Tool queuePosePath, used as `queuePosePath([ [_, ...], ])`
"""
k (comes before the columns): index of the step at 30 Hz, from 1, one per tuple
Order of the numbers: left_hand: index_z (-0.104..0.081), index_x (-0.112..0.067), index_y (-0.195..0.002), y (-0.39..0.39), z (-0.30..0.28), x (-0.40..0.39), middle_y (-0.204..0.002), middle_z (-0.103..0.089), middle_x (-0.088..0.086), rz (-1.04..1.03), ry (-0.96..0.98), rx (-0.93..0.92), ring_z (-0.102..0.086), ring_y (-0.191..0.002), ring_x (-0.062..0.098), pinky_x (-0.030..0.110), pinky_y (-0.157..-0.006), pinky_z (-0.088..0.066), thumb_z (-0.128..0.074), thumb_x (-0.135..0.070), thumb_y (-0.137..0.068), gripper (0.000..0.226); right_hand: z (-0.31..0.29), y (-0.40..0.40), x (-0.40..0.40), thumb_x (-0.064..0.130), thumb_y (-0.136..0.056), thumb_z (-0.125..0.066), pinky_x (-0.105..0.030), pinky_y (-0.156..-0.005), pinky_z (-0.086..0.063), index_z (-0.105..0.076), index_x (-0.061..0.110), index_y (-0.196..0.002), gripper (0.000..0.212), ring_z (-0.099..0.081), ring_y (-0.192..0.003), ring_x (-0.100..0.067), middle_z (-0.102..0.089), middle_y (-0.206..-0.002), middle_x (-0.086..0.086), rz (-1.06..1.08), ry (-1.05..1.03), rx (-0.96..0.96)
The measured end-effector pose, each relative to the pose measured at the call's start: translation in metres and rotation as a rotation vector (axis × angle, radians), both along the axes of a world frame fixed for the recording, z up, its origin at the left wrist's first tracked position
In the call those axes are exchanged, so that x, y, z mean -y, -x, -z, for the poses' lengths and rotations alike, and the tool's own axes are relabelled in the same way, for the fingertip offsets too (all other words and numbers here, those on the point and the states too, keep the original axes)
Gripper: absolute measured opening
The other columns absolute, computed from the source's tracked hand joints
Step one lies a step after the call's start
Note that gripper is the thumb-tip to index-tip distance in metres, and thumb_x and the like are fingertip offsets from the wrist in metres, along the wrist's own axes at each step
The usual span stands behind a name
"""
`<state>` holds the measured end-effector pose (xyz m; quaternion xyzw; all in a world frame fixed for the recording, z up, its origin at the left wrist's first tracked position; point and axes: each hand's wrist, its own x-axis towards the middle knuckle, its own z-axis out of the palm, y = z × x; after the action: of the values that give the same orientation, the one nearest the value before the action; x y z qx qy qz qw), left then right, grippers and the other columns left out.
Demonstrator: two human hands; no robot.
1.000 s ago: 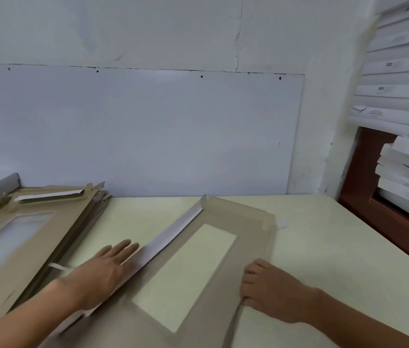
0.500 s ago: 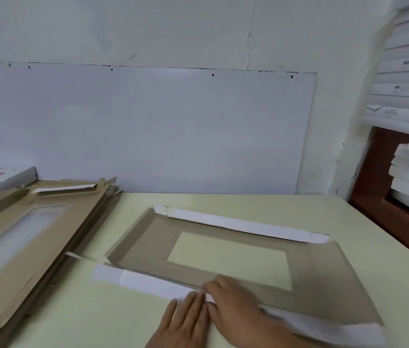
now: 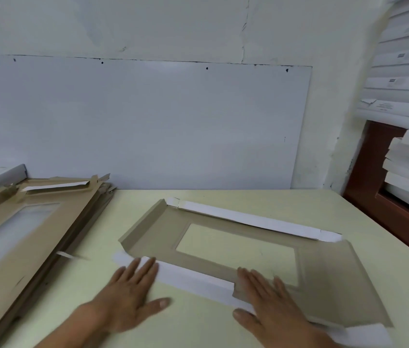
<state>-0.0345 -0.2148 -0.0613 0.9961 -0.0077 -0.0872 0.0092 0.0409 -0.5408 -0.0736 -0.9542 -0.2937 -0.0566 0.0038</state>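
Window-cut cardboard blank (image 3: pixel 206 267) flat by front edge of table (image 3: pixel 198 322); left hand (image 3: pixel 130 295) and right hand (image 3: pixel 271 302), fingers straight, grip nothing, pressing its near white flap (image 3: pixel 193 280); left end flap (image 3: pixel 143 227) half-raised, far flap (image 3: pixel 248 219) low: folding looks barely begun.

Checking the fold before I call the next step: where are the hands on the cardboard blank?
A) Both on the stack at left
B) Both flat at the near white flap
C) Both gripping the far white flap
B: the left hand and right hand lie flat, fingers straight, at the near white flap of the cardboard blank; nothing touches the far white flap.
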Motion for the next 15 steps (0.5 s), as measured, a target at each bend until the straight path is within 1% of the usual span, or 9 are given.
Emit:
queuePosePath([
  [2, 0.019, -0.024, -0.153, -0.005, 0.005, -0.019, -0.156, 0.029, -0.012, -0.034, -0.013, -0.05, 0.022, -0.148, 0.011, 0.035, -0.122, 0.005, 0.0, -0.091, -0.073, 0.107, 0.002, -0.014, 0.024, 0.076, -0.092, -0.017, -0.044, -0.118, -0.028, -0.005, 0.01, -0.158, 0.094, -0.01, -0.151, -0.007, 0.0, -0.163, 0.015, 0.044, 0.081, -0.079],
  [4, 0.018, -0.024, -0.154, -0.006, 0.011, -0.027, -0.156, 0.028, -0.013, -0.001, -0.061, -0.005, 0.019, -0.148, 0.008, 0.035, -0.121, 0.005, 0.005, -0.093, -0.07, 0.109, 0.006, -0.025, 0.058, 0.088, -0.082, -0.014, -0.046, -0.122, -0.003, 0.035, 0.009, -0.141, 0.111, 0.028, -0.143, -0.003, 0.037, -0.149, 0.018, 0.095, 0.102, -0.184],
  [6, 0.011, -0.023, -0.156, -0.004, 0.013, -0.025, -0.158, 0.022, -0.012, 0.022, -0.086, 0.052, 0.011, -0.15, 0.008, 0.036, -0.121, 0.002, 0.005, -0.091, -0.074, 0.107, 0.004, -0.027, 0.088, 0.099, -0.063, -0.008, -0.042, -0.12, 0.009, 0.043, 0.006, -0.132, 0.126, 0.039, -0.132, 0.007, 0.046, -0.141, 0.02, 0.152, 0.121, -0.233],
  [7, -0.004, -0.021, -0.157, -0.006, 0.012, -0.024, -0.162, 0.008, -0.01, 0.043, -0.107, 0.13, -0.003, -0.151, 0.009, 0.039, -0.121, -0.006, 0.0, -0.088, -0.078, 0.104, -0.002, -0.027, 0.097, 0.101, -0.06, -0.007, -0.037, -0.12, 0.01, 0.035, 0.003, -0.138, 0.133, 0.032, -0.136, 0.013, 0.037, -0.15, 0.017, 0.164, 0.088, -0.19],
  [8, -0.029, -0.018, -0.153, -0.008, 0.009, -0.023, -0.162, -0.02, -0.005, 0.077, -0.12, 0.214, -0.027, -0.146, 0.01, 0.042, -0.118, -0.021, -0.007, -0.085, -0.084, 0.099, -0.006, -0.024, 0.103, 0.1, -0.064, -0.011, -0.032, -0.119, 0.008, 0.016, -0.003, -0.149, 0.136, 0.007, -0.148, 0.009, 0.01, -0.163, 0.01, 0.146, 0.092, -0.093],
  [9, -0.054, -0.019, -0.137, -0.012, 0.0, -0.019, -0.146, -0.05, -0.003, 0.085, -0.118, 0.278, -0.05, -0.13, 0.011, 0.04, -0.109, -0.037, -0.014, -0.081, -0.088, 0.089, -0.009, -0.021, 0.106, 0.096, -0.07, -0.021, -0.027, -0.118, 0.003, -0.017, -0.004, -0.154, 0.13, -0.029, -0.145, -0.001, -0.03, -0.161, 0.002, 0.12, 0.082, -0.002],
  [10, -0.064, -0.023, -0.121, -0.017, -0.002, -0.017, -0.124, -0.062, -0.008, 0.118, -0.125, 0.367, -0.06, -0.114, 0.011, 0.035, -0.101, -0.044, -0.02, -0.077, -0.089, 0.077, -0.01, -0.019, 0.106, 0.089, -0.071, -0.035, -0.026, -0.118, -0.006, -0.04, 0.002, -0.146, 0.115, -0.05, -0.131, -0.011, -0.057, -0.142, -0.001, 0.091, 0.028, 0.048],
  [13, -0.061, -0.029, -0.114, -0.035, -0.003, -0.01, -0.11, -0.057, -0.01, 0.252, 0.038, 0.337, -0.055, -0.1, 0.012, 0.026, -0.09, -0.04, -0.03, -0.063, -0.09, 0.052, -0.01, -0.015, 0.093, 0.071, -0.051, -0.072, -0.024, -0.091, -0.047, -0.069, 0.033, -0.119, 0.078, -0.071, -0.094, -0.008, -0.072, -0.115, 0.009, -0.104, -0.057, 0.131],
  [15, -0.064, -0.023, -0.106, -0.044, -0.006, -0.006, -0.105, -0.059, -0.006, 0.294, 0.111, 0.354, -0.054, -0.094, 0.015, 0.03, -0.083, -0.043, -0.031, -0.052, -0.094, 0.045, -0.013, -0.012, 0.08, 0.061, -0.044, -0.089, -0.014, -0.059, -0.052, -0.077, 0.038, -0.092, 0.054, -0.069, -0.073, -0.001, -0.072, -0.093, 0.019, -0.142, -0.119, 0.156],
])
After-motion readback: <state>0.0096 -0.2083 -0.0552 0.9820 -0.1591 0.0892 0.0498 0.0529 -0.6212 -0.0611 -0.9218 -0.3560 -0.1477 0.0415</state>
